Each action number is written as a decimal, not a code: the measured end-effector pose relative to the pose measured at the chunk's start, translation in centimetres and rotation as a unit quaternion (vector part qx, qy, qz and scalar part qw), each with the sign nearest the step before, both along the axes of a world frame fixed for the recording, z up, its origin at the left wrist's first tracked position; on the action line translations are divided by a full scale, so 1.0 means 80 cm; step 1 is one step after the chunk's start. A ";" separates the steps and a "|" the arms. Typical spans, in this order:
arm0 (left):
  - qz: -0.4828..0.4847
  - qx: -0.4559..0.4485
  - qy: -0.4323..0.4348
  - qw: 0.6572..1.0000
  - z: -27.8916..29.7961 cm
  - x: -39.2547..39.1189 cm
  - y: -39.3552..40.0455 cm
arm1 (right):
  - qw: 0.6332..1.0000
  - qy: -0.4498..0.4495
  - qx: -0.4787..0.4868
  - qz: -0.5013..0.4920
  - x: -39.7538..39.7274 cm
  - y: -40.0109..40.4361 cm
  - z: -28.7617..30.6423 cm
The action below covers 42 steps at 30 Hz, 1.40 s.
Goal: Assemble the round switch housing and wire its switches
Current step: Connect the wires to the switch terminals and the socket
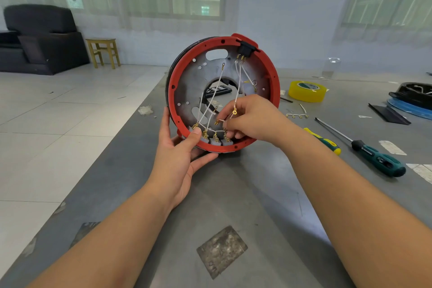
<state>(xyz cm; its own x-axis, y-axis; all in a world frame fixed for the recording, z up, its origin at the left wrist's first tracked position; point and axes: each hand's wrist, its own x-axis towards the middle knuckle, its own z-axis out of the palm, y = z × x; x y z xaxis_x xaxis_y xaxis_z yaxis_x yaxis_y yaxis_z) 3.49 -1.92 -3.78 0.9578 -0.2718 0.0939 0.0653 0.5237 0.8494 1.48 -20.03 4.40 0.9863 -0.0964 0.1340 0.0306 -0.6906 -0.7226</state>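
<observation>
The round red switch housing (pixel 171 82) stands on edge on the grey table, its open side toward me, with a grey metal plate (pixel 189 84) inside. My left hand (pixel 180 154) grips its lower rim, thumb pressed on the leftmost grey switch. A row of grey switches (pixel 216 141) with brass terminals sits along the bottom. A black switch (pixel 245 49) sits at the top rim. White wires (pixel 210 96) with brass lugs cross the plate. My right hand (pixel 252 119) reaches inside and pinches a white wire near a ring lug (pixel 234 112).
To the right lie a yellow tape roll (pixel 306 90), a yellow-green screwdriver (pixel 323 140), a long teal-handled screwdriver (pixel 364 147), several loose lugged wires (pixel 297 115) and a black part on a blue ring (pixel 411 98). A black sofa and wooden stool stand beyond the table's left edge.
</observation>
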 end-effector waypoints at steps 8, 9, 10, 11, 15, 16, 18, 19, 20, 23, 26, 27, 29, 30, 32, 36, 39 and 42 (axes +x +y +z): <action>-0.003 -0.004 0.006 1.000 0.000 0.001 0.002 | 0.999 -0.010 0.012 0.048 0.002 -0.006 -0.004; -0.004 -0.003 0.007 1.000 0.000 0.000 0.002 | 0.998 -0.015 0.001 0.055 0.003 -0.006 -0.005; -0.004 -0.002 0.006 1.000 0.000 0.000 0.002 | 0.998 -0.020 -0.012 0.061 0.003 -0.006 -0.005; -0.005 0.000 0.005 1.000 0.000 0.000 0.002 | 0.997 -0.024 -0.022 0.065 0.004 -0.007 -0.006; -0.008 -0.004 0.005 1.000 0.001 -0.001 0.002 | 0.997 -0.031 -0.034 0.068 0.003 -0.009 -0.005; -0.009 -0.007 0.005 1.000 0.001 -0.001 0.003 | 0.996 -0.035 -0.039 0.066 0.003 -0.009 -0.005; -0.011 -0.008 0.004 1.000 0.001 -0.001 0.003 | 0.996 -0.047 -0.049 0.059 0.004 -0.010 -0.004; -0.011 -0.007 0.004 1.000 0.002 -0.002 0.002 | 0.996 -0.051 -0.056 0.055 0.004 -0.010 -0.003; -0.010 -0.006 0.005 1.000 0.002 -0.002 0.002 | 0.995 -0.055 -0.063 0.052 0.004 -0.009 -0.002; -0.006 -0.006 0.010 1.000 0.003 -0.003 0.002 | 0.994 -0.063 -0.069 0.052 0.003 -0.008 -0.002; -0.003 -0.009 0.014 1.000 0.004 -0.003 0.001 | 0.994 -0.052 -0.075 0.066 0.003 -0.004 -0.002; -0.003 -0.010 0.014 1.000 0.004 -0.004 0.001 | 0.993 -0.046 -0.077 0.072 0.003 -0.002 -0.003; -0.003 -0.013 0.015 1.000 0.004 -0.004 0.001 | 0.992 -0.050 -0.095 0.070 0.003 0.001 -0.002; -0.002 -0.015 0.016 1.000 0.004 -0.004 0.001 | 0.990 -0.060 -0.113 0.062 0.002 0.002 -0.002; -0.003 -0.017 0.017 1.000 0.004 -0.004 0.001 | 0.985 -0.077 -0.148 0.045 0.001 0.004 0.000; 0.001 -0.011 0.018 1.000 0.004 -0.004 0.001 | 0.981 -0.076 -0.174 0.036 0.000 0.004 -0.001; 0.001 -0.008 0.019 1.000 0.004 -0.004 0.001 | 0.982 -0.072 -0.173 0.035 0.001 0.003 -0.002; -0.002 -0.007 0.016 1.000 0.003 -0.004 0.002 | 0.984 -0.062 -0.165 0.036 0.002 0.003 -0.003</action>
<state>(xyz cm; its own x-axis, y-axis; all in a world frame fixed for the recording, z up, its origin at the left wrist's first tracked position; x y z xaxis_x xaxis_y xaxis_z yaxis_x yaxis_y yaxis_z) 3.16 -1.76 -3.52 0.9593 -0.2746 0.0662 0.0953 0.5352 0.8393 1.64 -19.82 4.14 0.9629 0.0422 0.2666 0.1622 -0.8798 -0.4467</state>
